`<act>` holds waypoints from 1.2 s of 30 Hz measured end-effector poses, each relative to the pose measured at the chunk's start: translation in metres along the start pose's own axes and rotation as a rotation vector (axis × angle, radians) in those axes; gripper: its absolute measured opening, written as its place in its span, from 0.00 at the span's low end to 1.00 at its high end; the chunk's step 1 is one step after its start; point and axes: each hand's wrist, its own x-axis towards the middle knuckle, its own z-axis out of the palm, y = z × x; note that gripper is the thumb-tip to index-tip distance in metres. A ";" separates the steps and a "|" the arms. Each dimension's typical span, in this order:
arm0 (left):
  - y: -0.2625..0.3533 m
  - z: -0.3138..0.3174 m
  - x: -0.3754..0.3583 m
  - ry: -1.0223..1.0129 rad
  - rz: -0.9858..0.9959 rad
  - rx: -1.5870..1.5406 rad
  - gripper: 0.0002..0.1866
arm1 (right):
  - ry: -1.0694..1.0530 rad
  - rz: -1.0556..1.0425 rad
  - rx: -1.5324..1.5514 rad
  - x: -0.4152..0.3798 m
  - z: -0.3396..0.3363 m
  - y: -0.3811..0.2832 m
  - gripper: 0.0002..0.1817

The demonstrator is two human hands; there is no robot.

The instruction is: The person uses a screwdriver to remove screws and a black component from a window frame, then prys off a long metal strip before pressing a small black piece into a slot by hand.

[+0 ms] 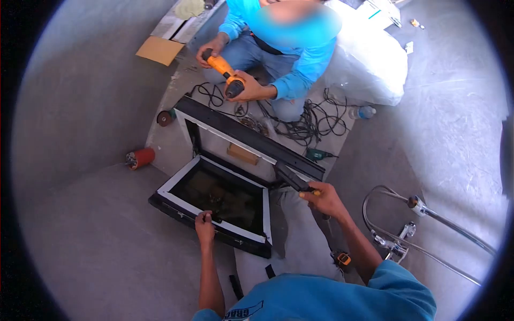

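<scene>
A black frame with a dark glass panel and a white inner border [174, 180] lies tilted across the middle. My left hand [204, 227] has its fingers closed on the near edge of this frame. A second black frame part [241, 128] stands raised behind it, joined near the left corner. My right hand [325, 200] is closed around a tool with a yellow-and-black handle [316, 191], at the right end of the raised part. A brown block [242, 154] shows through the raised part's opening.
A co-worker in a blue top [313, 61] sits opposite, holding an orange power tool [220, 65]. Black cables [316, 120], a green tool [319, 154] and a bottle [363, 112] lie behind the frame. A red cylinder [142, 158] is left; a metal shower hose [369, 206] is right.
</scene>
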 end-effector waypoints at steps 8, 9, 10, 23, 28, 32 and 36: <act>0.011 -0.003 -0.004 0.001 0.136 0.257 0.12 | 0.177 -0.039 0.118 0.013 0.007 0.037 0.14; 0.016 -0.002 -0.006 0.060 0.245 0.342 0.11 | 0.272 -0.044 0.154 0.014 0.004 0.039 0.14; 0.021 -0.002 -0.010 0.062 0.245 0.345 0.11 | 0.270 -0.044 0.157 0.014 -0.004 0.041 0.14; 0.010 0.001 -0.016 0.215 0.390 0.851 0.15 | 0.762 -0.067 -0.179 0.148 -0.125 0.095 0.18; 0.009 0.005 -0.011 0.257 0.417 0.871 0.15 | 0.882 -0.069 -0.286 0.203 -0.144 0.111 0.20; 0.005 0.003 -0.014 0.273 0.380 0.865 0.15 | 0.895 -0.055 -0.415 0.235 -0.183 0.077 0.18; -0.001 -0.002 -0.008 0.256 0.397 0.853 0.15 | 1.086 -0.257 -0.785 0.301 -0.287 0.049 0.09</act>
